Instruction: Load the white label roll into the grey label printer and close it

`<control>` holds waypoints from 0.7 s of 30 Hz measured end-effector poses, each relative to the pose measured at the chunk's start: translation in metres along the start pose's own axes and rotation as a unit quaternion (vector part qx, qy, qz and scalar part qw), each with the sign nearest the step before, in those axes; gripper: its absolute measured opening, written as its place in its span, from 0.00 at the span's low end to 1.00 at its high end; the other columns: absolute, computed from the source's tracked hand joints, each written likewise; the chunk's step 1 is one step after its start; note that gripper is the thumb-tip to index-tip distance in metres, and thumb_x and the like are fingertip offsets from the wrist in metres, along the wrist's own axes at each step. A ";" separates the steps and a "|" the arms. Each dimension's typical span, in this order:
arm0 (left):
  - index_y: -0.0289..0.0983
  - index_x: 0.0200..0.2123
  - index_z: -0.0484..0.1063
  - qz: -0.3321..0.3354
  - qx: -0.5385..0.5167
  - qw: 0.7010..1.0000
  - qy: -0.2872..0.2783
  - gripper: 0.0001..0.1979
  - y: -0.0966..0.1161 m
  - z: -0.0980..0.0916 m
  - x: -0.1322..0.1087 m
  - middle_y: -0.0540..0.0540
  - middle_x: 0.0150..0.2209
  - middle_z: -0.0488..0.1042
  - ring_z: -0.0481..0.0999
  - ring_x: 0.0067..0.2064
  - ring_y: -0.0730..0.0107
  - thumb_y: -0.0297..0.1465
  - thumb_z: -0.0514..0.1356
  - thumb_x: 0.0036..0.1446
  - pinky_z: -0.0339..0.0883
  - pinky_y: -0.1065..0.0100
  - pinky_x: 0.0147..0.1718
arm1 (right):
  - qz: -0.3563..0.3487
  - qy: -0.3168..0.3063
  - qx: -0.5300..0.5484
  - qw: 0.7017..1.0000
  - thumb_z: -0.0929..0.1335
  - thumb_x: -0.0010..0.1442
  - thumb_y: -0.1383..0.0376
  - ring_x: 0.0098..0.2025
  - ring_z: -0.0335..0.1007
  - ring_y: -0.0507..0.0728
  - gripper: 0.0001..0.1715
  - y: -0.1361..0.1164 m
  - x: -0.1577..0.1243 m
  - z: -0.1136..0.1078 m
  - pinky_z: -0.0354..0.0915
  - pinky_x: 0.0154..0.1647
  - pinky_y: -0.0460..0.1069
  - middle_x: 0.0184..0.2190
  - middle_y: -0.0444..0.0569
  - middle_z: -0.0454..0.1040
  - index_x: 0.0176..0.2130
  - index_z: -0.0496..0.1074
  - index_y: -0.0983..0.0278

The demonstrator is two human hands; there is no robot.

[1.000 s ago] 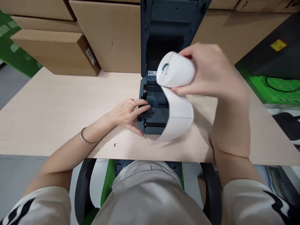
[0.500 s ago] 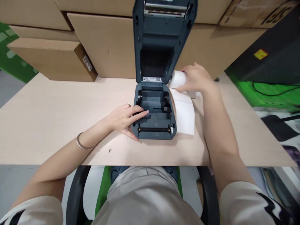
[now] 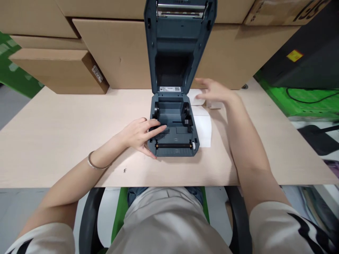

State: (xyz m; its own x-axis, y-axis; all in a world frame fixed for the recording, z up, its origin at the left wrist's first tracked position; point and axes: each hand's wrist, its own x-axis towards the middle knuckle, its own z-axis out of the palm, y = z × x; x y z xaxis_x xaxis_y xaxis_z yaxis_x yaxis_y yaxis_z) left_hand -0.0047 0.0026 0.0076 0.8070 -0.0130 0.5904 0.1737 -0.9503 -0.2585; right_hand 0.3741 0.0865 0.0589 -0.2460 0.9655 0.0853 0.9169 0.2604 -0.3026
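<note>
A dark grey label printer (image 3: pixel 173 137) stands on the table with its lid (image 3: pixel 182 31) raised upright; the roll bay inside holds nothing. My left hand (image 3: pixel 140 135) rests on the printer's left front edge, fingers spread, two of them reaching over the inside. To the right of the printer lies a roll of white labels (image 3: pixel 195 97), partly hidden behind the printer and my fingers. Its loose strip (image 3: pixel 203 130) runs toward me along the printer's right side. Over the roll, my right hand (image 3: pixel 215 91) has its fingers stretched apart; whether they touch it I cannot tell.
Cardboard boxes (image 3: pixel 111 53) form a wall behind the printer, with a smaller box (image 3: pixel 58 74) at the back left. A small white object (image 3: pixel 215 105) sits beside the roll. On the right are a black case (image 3: pixel 299 70) and green surface (image 3: pixel 309 106).
My right hand has loosened from the label roll and its fingers have opened. Roll and strip now sit closer to the printer's right side. My left hand stays on the printer.
</note>
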 end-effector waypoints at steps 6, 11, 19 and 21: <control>0.31 0.73 0.57 -0.008 -0.006 1.000 -0.020 0.57 0.000 0.000 -0.002 0.31 0.50 0.80 0.83 0.50 0.52 0.71 0.55 0.59 0.70 0.62 0.39 | 0.227 0.012 0.001 0.974 0.62 0.71 0.73 0.71 0.65 0.70 0.29 0.035 -0.020 -0.043 0.58 0.73 0.63 0.68 0.72 0.69 0.68 0.66 0.76; 0.31 0.74 0.55 -0.009 -0.007 1.000 -0.014 0.55 0.000 0.001 -0.001 0.31 0.51 0.80 0.83 0.50 0.53 0.69 0.56 0.61 0.69 0.63 0.39 | 0.254 -0.128 -0.008 0.959 0.72 0.66 0.70 0.65 0.71 0.70 0.27 0.050 -0.024 -0.039 0.64 0.69 0.62 0.65 0.63 0.75 0.63 0.75 0.69; 0.29 0.72 0.57 0.001 0.010 1.000 -0.002 0.55 0.001 0.000 0.000 0.31 0.49 0.81 0.83 0.49 0.54 0.69 0.55 0.61 0.67 0.64 0.36 | 0.218 -0.165 -0.045 0.961 0.70 0.73 0.57 0.55 0.76 0.60 0.18 0.029 -0.020 -0.026 0.74 0.59 0.59 0.58 0.56 0.77 0.56 0.77 0.64; 0.31 0.73 0.56 -0.006 0.003 1.000 -0.012 0.55 0.001 0.001 -0.001 0.31 0.50 0.81 0.83 0.50 0.53 0.69 0.55 0.61 0.67 0.64 0.37 | 0.209 -0.125 -0.053 0.968 0.70 0.71 0.65 0.53 0.76 0.61 0.14 0.022 -0.027 -0.042 0.71 0.58 0.57 0.54 0.61 0.80 0.53 0.79 0.68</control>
State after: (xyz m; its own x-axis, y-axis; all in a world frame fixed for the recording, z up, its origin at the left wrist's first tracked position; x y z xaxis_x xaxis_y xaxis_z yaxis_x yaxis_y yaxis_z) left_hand -0.0047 0.0019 0.0062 0.8187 0.0053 0.5743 0.1864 -0.9483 -0.2568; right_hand 0.4148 0.0661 0.0901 0.0980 0.9604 -0.2609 0.9764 -0.1435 -0.1615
